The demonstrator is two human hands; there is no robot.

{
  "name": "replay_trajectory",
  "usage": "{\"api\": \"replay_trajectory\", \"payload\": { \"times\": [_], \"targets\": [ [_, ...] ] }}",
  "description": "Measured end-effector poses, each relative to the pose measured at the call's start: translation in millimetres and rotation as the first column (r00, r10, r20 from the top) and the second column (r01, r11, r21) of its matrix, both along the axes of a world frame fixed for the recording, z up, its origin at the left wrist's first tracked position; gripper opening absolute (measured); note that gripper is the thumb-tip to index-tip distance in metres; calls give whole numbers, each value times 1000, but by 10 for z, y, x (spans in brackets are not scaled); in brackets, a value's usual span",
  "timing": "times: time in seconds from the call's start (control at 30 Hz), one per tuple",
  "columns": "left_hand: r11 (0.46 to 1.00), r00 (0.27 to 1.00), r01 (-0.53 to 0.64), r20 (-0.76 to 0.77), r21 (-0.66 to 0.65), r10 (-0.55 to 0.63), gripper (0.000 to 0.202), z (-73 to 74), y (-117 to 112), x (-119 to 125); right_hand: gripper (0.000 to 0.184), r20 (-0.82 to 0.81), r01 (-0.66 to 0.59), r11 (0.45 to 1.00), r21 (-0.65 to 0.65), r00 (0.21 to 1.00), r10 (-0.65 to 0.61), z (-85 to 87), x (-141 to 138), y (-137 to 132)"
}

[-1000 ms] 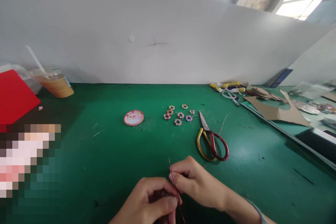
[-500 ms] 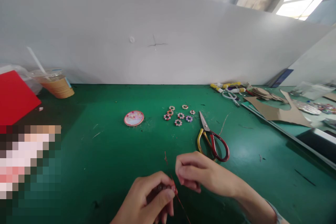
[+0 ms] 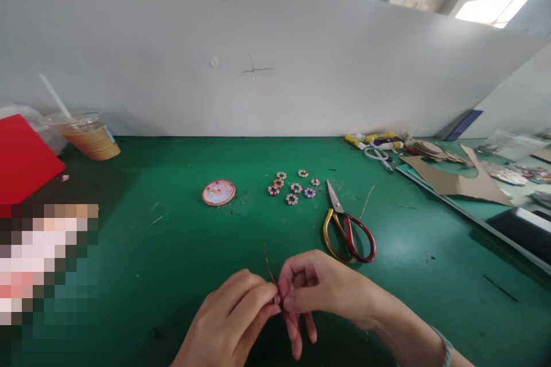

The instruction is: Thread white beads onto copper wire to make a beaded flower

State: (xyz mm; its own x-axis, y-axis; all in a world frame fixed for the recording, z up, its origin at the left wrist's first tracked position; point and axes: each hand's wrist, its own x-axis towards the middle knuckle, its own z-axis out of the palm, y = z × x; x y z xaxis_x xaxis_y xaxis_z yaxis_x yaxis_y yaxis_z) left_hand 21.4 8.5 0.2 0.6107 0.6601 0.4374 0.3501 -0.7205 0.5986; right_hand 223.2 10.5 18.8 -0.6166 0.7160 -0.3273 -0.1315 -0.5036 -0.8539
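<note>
My left hand [image 3: 239, 315] is closed in a pinch on a small beaded piece, of which only a pale bead [image 3: 276, 299] shows at the fingertips. A thin reddish wire [image 3: 268, 264] sticks up from that spot. Thumb and forefinger of my right hand [image 3: 307, 292] meet at the wire, right beside the left fingertips; its other fingers hang loose below. Beyond the hands lie several small bead rings [image 3: 296, 188] in red, white and purple. Scissors [image 3: 340, 223] with one gold and one red handle rest just past my right hand, blades partly apart.
A round pink-rimmed piece [image 3: 219, 192] lies left of the rings. At the left are a drink cup with a straw [image 3: 94, 140] and a red sheet [image 3: 26, 155]. Glue sticks [image 3: 381, 140] and cut cardboard [image 3: 451, 178] sit back right, before a white partition [image 3: 172, 57].
My right hand has come left and its fingertips now meet the left ones at the wire. The left hand has turned its back upward, and the wire's upper end has shifted slightly left.
</note>
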Motion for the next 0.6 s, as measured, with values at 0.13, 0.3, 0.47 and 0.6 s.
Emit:
{"api": "replay_trajectory", "payload": {
  "times": [0.13,0.3,0.47,0.6],
  "targets": [
    [995,998,-24,-51,100,29,17,-14,-11,-18,10,0,33,999,-7,999,-33,18,-13,4],
    [972,991,-104,-60,209,119,27,-52,-39,-37,5,19,58,998,-27,998,-58,11,-26,-2],
    [976,995,-65,-58,206,78,24,-15,-15,-12,6,32,55,998,-24,998,-54,-26,-21,8],
    [965,997,-72,2,254,74,13,13,-9,47,13,147,159,973,166,972,-184,48,37,43]
  ]
}}
